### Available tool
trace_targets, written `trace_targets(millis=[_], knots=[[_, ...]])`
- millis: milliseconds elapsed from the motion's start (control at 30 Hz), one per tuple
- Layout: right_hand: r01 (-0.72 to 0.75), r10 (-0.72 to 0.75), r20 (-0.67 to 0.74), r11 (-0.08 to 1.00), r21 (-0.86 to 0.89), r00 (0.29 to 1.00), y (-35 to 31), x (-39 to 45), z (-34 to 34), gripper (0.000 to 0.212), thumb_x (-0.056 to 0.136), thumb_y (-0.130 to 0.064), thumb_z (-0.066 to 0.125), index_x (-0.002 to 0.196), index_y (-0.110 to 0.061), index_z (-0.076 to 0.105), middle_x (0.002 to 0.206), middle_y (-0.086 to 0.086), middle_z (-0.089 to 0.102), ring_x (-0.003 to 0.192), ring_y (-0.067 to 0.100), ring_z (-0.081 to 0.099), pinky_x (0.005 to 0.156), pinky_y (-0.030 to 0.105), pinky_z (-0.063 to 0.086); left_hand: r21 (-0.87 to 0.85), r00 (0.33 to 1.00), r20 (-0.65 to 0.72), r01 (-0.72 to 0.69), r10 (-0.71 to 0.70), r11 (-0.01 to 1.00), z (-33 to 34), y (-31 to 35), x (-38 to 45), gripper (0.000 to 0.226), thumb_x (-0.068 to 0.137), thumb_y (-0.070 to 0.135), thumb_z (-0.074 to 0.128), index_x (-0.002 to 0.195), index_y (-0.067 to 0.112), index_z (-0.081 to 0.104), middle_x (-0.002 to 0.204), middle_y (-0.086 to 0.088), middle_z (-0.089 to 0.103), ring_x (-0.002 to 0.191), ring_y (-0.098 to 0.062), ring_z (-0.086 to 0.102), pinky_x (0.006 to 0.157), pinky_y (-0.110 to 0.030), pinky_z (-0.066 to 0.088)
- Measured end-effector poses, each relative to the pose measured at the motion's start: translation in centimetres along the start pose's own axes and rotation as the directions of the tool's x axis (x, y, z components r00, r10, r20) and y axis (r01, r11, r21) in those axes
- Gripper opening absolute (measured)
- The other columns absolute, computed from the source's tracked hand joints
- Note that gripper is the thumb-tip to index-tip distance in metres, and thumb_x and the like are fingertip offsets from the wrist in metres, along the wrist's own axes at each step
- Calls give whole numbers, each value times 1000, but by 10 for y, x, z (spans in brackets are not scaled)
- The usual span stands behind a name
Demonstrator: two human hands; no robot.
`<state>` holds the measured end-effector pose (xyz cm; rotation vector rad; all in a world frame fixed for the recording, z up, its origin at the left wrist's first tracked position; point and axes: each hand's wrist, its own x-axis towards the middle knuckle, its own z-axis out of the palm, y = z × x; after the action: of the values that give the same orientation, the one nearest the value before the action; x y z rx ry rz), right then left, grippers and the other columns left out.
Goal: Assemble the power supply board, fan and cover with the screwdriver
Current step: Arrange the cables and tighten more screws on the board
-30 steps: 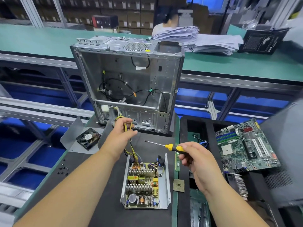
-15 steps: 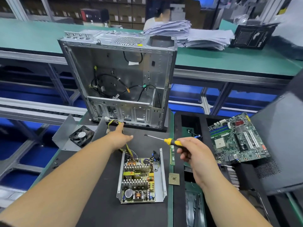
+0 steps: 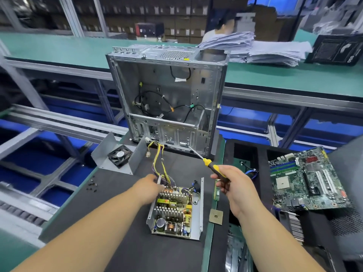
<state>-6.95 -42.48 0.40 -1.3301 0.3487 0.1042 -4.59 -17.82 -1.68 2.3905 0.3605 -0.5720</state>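
Observation:
The power supply board (image 3: pixel 173 212) lies in its open metal tray on the black mat, with yellow wires (image 3: pixel 159 160) running up toward the case. My left hand (image 3: pixel 147 188) rests against the tray's far left corner, fingers curled at the board's edge. My right hand (image 3: pixel 233 185) grips the yellow-and-black screwdriver (image 3: pixel 209 163), whose tip points up-left at the foot of the case. The grey bent metal cover (image 3: pixel 110 152) lies to the left with the black fan (image 3: pixel 119 155) sitting inside it.
An open silver computer case (image 3: pixel 169 99) stands upright at the mat's far edge. Several loose screws (image 3: pixel 92 185) lie left of the board. A CPU chip (image 3: pixel 216 216) and a RAM stick (image 3: pixel 216 190) lie beside the tray; a motherboard (image 3: pixel 306 178) leans at right.
My left hand let go of the yellow wires and dropped back to the tray's far left corner. My right hand lifted the screwdriver slightly, tip now near the case's foot.

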Motion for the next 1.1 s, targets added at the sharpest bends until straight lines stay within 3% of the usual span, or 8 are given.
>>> trace_targets(millis=[233, 433, 533, 633, 733, 800, 900, 1100], knots=[[-14, 14, 6, 999, -33, 1000, 3, -5, -12, 18, 93, -19, 58, 105, -10, 69, 79, 5, 74, 57, 10, 55, 57, 25, 42, 108, 991, -42, -122, 127, 987, 8, 5, 9, 32, 97, 10, 42, 128, 10, 49, 111, -20, 63, 93, -32, 59, 76, -36, 49], [-8, 6, -52, 999, -43, 999, 3, -12, -25, 17, 94, -17, 56, 103, -9, 68, 78, 4, 73, 57, 11, 54, 57, 25, 39, 172, 946, 165, -307, 280, 936, -7, 14, 26, 42, 98, 15, 48, 136, 32, 49, 92, 0, 68, 66, -11, 58, 57, -17, 42], [7, -10, -81, 999, -44, 997, 5, -16, -26, 17, 93, -18, 57, 101, -10, 69, 77, 3, 73, 58, 11, 55, 57, 25, 39, 303, 887, 324, -427, 329, 852, -19, 21, 38, 45, 99, 17, 49, 140, 37, 45, 110, 8, 66, 73, 0, 56, 63, -15, 40], [4, -10, -103, 998, -60, 995, 9, -17, -21, 15, 94, -19, 57, 100, -13, 70, 78, 2, 72, 62, 11, 55, 58, 25, 39, 381, 840, 450, -488, 304, 785, -31, 26, 52, 47, 99, 20, 48, 137, 47, 43, 107, 11, 64, 59, -2, 52, 53, -14, 42], [4, -14, -91, 995, -103, 996, 14, -18, -12, 18, 98, -16, 54, 104, -17, 71, 82, -1, 72, 66, 9, 56, 59, 22, 39, 397, 764, 571, -576, 299, 715, -37, 33, 60, 49, 98, 18, 49, 131, 54, 46, 125, 6, 62, 92, -21, 67, 81, -37, 56], [15, -25, -66, 988, -156, 997, 19, -19, -3, 24, 101, -12, 48, 109, -19, 70, 85, -2, 70, 72, 11, 57, 66, 24, 41, 410, 710, 631, -648, 314, 642, -37, 37, 62, 50, 96, 16, 50, 131, 51, 49, 132, 8, 58, 117, -25, 59, 101, -46, 46], [21, -32, -61, 985, -171, 998, 26, -20, 14, 32, 100, -1, 41, 110, -14, 68, 83, 2, 67, 75, 15, 60, 73, 25, 45, 394, 687, 645, -674, 334, 625, -37, 39, 63, 50, 95, 13, 48, 129, 50, 52, 128, 11, 61, 116, -20, 59, 103, -43, 44], [-43, 23, -137, 988, -148, 990, 37, -2, 46, 32, 87, 12, 36, 88, -11, 58, 78, 5, 51, 65, 16, 51, 64, 24, 45, 290, 715, 506, -668, 482, 686, -38, 17, 49, 36, 96, 21, 52, 129, 34, 56, 131, 7, 57, 121, -15, 52, 106, -34, 39]])
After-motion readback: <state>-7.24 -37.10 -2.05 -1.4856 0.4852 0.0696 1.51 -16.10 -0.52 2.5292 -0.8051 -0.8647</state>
